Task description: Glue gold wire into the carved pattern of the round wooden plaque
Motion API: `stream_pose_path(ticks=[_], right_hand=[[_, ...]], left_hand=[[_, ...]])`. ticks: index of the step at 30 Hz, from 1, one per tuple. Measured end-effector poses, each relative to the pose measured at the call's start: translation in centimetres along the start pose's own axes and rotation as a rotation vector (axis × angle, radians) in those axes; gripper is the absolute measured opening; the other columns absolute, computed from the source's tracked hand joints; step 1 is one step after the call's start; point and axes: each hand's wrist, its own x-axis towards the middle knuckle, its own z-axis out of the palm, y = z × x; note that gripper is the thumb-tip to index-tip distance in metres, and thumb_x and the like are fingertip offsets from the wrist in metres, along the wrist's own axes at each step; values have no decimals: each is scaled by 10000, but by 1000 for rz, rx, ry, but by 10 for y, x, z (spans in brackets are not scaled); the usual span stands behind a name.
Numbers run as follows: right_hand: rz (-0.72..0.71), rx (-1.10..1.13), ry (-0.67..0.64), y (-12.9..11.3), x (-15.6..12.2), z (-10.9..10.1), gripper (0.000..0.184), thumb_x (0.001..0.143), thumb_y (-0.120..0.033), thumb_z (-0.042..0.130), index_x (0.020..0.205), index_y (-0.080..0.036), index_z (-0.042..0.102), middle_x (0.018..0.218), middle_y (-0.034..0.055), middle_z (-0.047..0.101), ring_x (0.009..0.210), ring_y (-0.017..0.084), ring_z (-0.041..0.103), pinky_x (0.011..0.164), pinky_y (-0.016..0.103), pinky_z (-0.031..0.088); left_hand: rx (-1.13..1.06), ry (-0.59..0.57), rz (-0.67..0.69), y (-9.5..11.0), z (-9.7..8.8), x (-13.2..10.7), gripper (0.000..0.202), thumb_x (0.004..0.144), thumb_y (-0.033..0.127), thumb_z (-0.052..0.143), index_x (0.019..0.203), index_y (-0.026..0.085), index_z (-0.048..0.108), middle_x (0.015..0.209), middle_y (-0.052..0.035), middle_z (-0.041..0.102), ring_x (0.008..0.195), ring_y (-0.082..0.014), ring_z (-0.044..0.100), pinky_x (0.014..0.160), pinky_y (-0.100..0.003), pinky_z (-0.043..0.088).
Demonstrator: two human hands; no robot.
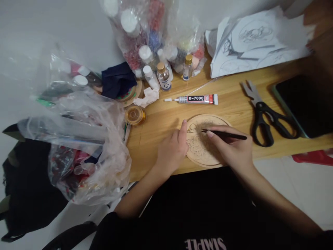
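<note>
While right grip (pixel 235 143) pinches tool (pixel 227 135) | left grip (pixel 171 149) touches disc (pixel 204 150), hold unclear | glue tube (pixel 199 99), scissors (pixel 260 107) nearby

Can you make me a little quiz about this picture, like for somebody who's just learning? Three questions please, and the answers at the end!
1. True or false: the right hand holds a thin black tool over the round board.

2. Which of these lies to the right of that hand?
A) a banana
B) scissors
C) a hammer

3. Fill in the blank: the big letter and number on the tube say ____.

Key: 1. True. 2. B. 3. B-7000.
</note>
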Motion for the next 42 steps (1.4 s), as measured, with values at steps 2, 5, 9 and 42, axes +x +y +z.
stream_pose_path(ticks=[2, 5, 9, 42], right_hand=[[11, 2, -8, -3, -4, -3, 130, 764, -176, 746, 871, -249, 760, 862, 0, 768, 788, 170, 738, 723, 283, 632], [16, -21, -50, -5, -5, -10, 121, 781, -191, 735, 889, -238, 759, 893, 13, 766, 826, 173, 734, 748, 295, 626], [-47, -26, -92, -1, -1, -22, 161, 766, -154, 737, 907, -230, 756, 875, 16, 762, 771, 160, 726, 699, 277, 619], [-16, 18, -12, 23, 11, -25, 239, 779, -124, 737, 949, -290, 760, 874, -27, 760, 760, 115, 705, 707, 235, 588]], left_hand=[[-29, -57, 82, -8, -3, 8, 540, 890, 100, 394, 1428, 68, 363, 1039, -127, 703, 856, -197, 666, 708, -291, 520], [-98, -98, 229, -22, -4, 22, 503, 901, 101, 402, 1403, 68, 408, 1196, -159, 668, 1027, -216, 650, 854, -332, 522], [-186, -50, 357, -35, 2, 35, 397, 919, 120, 436, 1306, 83, 519, 1102, -118, 697, 972, -202, 643, 848, -336, 518], [-206, 242, 460, -35, 14, 33, 150, 956, 207, 563, 1036, 147, 675, 1006, -54, 699, 932, -179, 603, 801, -313, 470]])
